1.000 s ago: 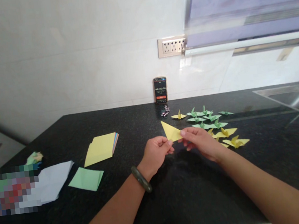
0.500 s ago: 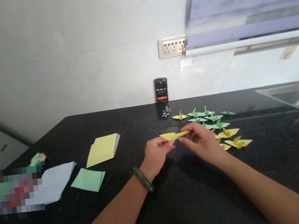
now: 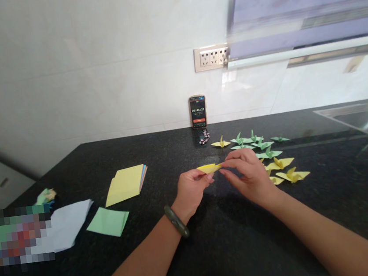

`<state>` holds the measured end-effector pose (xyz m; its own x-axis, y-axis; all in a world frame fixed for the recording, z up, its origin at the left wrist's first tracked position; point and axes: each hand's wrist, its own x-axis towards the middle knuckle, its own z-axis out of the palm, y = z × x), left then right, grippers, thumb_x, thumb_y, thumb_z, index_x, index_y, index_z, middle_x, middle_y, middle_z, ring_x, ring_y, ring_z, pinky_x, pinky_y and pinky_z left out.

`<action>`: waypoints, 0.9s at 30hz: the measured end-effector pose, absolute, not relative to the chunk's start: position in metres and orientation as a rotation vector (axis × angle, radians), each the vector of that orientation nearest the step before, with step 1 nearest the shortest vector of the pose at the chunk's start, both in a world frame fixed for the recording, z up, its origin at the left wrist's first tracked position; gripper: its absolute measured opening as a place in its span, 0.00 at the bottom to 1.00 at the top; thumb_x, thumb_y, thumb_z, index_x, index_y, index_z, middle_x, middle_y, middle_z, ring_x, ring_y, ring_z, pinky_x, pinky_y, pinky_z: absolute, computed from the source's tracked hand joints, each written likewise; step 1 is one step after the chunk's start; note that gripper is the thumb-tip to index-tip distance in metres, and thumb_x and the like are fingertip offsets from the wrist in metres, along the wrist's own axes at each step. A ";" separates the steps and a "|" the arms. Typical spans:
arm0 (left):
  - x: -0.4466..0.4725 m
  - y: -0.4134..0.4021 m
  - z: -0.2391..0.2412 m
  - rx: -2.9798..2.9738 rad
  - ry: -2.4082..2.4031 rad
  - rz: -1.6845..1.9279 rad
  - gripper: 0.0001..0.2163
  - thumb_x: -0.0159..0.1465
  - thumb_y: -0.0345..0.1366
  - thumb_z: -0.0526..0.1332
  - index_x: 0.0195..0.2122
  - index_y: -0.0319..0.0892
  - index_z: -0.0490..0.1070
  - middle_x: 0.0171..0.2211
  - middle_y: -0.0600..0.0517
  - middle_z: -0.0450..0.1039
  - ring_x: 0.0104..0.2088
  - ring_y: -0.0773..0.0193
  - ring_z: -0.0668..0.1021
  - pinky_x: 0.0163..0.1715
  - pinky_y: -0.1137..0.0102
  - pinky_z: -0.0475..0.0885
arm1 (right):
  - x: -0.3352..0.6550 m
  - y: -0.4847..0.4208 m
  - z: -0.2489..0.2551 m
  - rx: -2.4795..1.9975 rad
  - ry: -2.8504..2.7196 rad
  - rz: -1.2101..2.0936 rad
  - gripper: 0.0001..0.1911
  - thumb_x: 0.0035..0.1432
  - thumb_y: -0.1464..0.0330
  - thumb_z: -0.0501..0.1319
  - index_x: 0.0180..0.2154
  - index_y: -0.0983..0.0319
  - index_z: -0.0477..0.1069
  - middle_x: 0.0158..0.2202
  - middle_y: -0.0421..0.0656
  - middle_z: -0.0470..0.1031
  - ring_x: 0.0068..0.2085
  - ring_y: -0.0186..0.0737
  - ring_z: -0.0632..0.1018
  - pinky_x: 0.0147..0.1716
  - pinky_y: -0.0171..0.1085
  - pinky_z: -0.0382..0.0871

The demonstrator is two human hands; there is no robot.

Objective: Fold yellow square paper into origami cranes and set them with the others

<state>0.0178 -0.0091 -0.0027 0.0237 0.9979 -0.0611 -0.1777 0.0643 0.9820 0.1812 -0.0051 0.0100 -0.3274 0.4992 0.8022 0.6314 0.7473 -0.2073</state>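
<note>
A folded yellow paper triangle (image 3: 209, 168) is held edge-on above the black counter (image 3: 235, 234). My left hand (image 3: 191, 190), with a dark bangle on its wrist, pinches the paper's left part. My right hand (image 3: 250, 175) pinches its right tip between thumb and fingers. Just behind and right of my right hand lie several folded paper cranes, green ones (image 3: 258, 145) farther back and yellow ones (image 3: 289, 172) nearer.
A stack of coloured paper squares (image 3: 126, 184) with yellow on top lies to the left, beside a green folded sheet (image 3: 109, 221) and a white sheet (image 3: 69, 222). A phone (image 3: 198, 111) showing a timer leans against the wall. A sink (image 3: 364, 119) is at the far right.
The yellow triangle has tipped from facing me to lying nearly flat, edge-on. My right hand's fingers have slid along it towards the left hand.
</note>
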 end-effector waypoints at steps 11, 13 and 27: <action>0.017 -0.009 -0.003 1.059 1.121 1.228 0.09 0.46 0.33 0.68 0.28 0.36 0.77 0.24 0.50 0.76 0.24 0.68 0.75 0.27 0.73 0.69 | 0.183 -0.006 0.010 -0.850 -2.027 -0.177 0.10 0.55 0.72 0.58 0.38 0.54 0.73 0.33 0.44 0.72 0.36 0.41 0.70 0.36 0.43 0.64; 0.017 -0.008 -0.004 1.064 1.123 1.228 0.09 0.46 0.33 0.68 0.29 0.36 0.77 0.25 0.49 0.76 0.24 0.68 0.74 0.27 0.73 0.69 | 0.184 -0.005 0.009 -0.843 -2.033 -0.173 0.10 0.55 0.72 0.58 0.37 0.54 0.74 0.33 0.44 0.72 0.36 0.41 0.70 0.36 0.43 0.64; 0.007 -0.004 -0.009 1.486 1.110 1.077 0.07 0.52 0.34 0.62 0.29 0.37 0.77 0.26 0.50 0.75 0.27 0.66 0.73 0.28 0.72 0.68 | 0.182 -0.004 0.009 -0.944 -2.048 0.213 0.05 0.50 0.70 0.62 0.28 0.60 0.66 0.37 0.44 0.69 0.41 0.43 0.70 0.40 0.43 0.64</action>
<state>0.0068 -0.0041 -0.0088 0.1977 0.9749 0.1022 0.1316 -0.1297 0.9828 0.1822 -0.0039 0.0091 -0.3550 0.6902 0.6306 0.5455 0.7007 -0.4598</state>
